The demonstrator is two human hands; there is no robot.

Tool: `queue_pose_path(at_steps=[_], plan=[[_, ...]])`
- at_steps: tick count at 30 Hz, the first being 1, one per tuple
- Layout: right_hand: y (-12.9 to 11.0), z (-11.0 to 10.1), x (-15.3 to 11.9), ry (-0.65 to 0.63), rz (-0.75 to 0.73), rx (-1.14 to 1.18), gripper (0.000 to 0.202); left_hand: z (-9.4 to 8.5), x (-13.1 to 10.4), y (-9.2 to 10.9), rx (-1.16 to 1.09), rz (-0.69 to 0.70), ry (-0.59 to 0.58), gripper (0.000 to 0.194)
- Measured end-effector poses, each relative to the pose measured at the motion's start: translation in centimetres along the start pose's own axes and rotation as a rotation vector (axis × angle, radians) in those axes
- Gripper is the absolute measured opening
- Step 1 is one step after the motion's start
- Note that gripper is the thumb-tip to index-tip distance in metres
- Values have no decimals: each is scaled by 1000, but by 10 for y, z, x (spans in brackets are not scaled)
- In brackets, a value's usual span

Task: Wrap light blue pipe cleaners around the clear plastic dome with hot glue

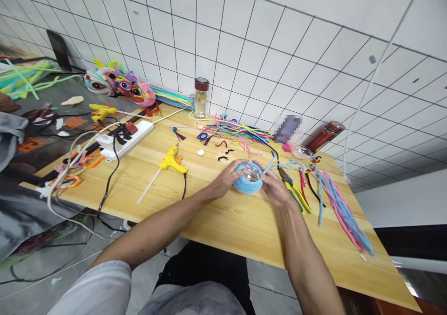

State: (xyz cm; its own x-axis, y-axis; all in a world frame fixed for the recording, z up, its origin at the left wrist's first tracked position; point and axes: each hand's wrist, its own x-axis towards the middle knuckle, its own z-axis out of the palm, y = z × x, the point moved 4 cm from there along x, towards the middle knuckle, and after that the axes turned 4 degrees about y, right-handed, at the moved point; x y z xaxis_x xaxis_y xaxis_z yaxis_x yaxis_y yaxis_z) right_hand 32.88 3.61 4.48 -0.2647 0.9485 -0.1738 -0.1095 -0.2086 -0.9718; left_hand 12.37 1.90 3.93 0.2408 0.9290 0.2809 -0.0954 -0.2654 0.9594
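Between my hands, over the wooden table (209,212), is a round clear cup-like piece wrapped in light blue fuzzy cord (248,184). My left hand (225,180) grips its left side, with the thumb at the rim. On the right side, my right hand (274,187) pinches the rim and the blue cord, whose loose end sticks up and runs off to the right. Pliers with green and yellow handles (296,194) lie just right of my right hand. A yellow glue gun (171,161) rests left of my left hand.
Colourful fuzzy stems (237,131) lie along the back near a glass bottle (201,98). Pink and blue stems (344,210) are at the right. A white power strip (127,140) with cables sits at the left, beside another person's sleeve (10,133) and a second glue gun (101,113).
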Motion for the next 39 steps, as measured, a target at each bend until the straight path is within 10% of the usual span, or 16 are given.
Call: queue_pose_path(at_steps=[16,39], plan=[[8,-19,-5,103,47,-68,60,15,0,4,107,114,46,67],[2,8,-5,16,-54,47,64,6,1,-4,260,-13,72,77]])
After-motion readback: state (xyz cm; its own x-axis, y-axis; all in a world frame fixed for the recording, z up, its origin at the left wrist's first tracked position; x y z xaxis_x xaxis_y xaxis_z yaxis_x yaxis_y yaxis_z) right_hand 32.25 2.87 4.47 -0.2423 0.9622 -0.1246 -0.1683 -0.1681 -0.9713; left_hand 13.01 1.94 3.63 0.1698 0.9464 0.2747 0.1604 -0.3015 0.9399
